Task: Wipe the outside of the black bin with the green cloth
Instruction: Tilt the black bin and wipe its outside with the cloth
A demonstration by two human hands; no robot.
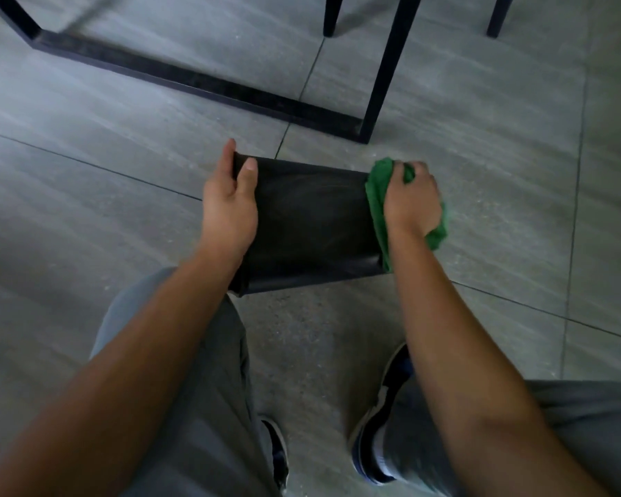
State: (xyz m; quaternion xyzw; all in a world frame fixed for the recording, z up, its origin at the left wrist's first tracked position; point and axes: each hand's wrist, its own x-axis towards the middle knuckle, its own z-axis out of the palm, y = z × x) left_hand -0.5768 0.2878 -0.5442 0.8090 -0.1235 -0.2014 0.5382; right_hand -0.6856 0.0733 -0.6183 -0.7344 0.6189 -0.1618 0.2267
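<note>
While the left hand (230, 206) grips one end of the black bin (309, 224), held between both hands above the floor, the right hand (411, 202) clutches the green cloth (377, 195) against the opposite end. Wiping seems underway; next, likely sweep across the side.

The grey tiled floor (481, 120) bears a black metal frame (194, 80), chair legs (332, 16) and the person's shoes (380, 417).

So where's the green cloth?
Find the black bin between the person's two hands, low over the grey floor. The green cloth is bunched against its right side under the right hand. It is the only bright green thing.
</note>
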